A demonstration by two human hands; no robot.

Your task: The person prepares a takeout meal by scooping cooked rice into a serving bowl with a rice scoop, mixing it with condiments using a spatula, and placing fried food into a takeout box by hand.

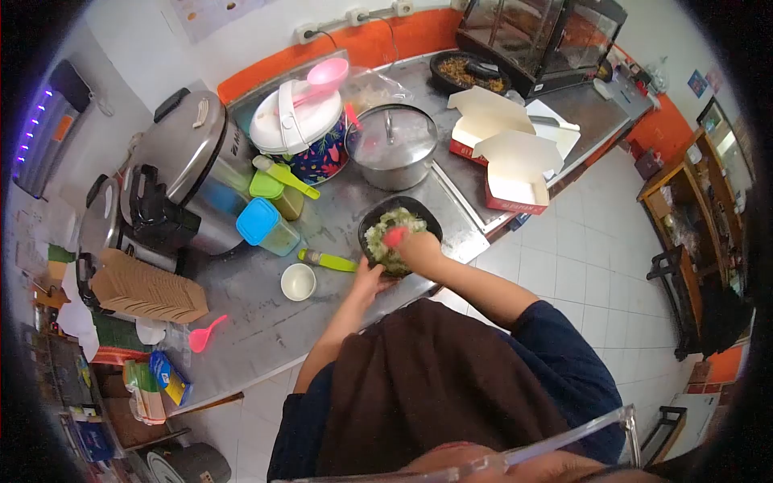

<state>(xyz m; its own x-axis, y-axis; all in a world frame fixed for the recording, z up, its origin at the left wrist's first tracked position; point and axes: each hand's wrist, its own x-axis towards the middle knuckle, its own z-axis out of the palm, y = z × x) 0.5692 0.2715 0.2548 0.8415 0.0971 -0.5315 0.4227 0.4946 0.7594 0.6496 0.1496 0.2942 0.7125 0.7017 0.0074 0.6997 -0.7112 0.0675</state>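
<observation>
A dark bowl (433,219) of pale green and white chopped food (377,233) stands at the counter's front edge. My left hand (369,282) grips the bowl's near left side. Over the food, my right hand (420,253) is closed on a red utensil (394,237), whose lower part is hidden in the food. Left of the bowl lie a green-handled tool (327,260) and a small white cup (298,282). A steel pot with a glass lid (391,145) is just behind the bowl.
Open boxes (515,181) stand at the right. Blue-lidded (259,222) and green-lidded (267,185) containers, a floral tub (310,161) and large steel cookers (189,153) are at the left. Stacked brown trays (149,288) and a pink spoon (201,335) sit at the near left.
</observation>
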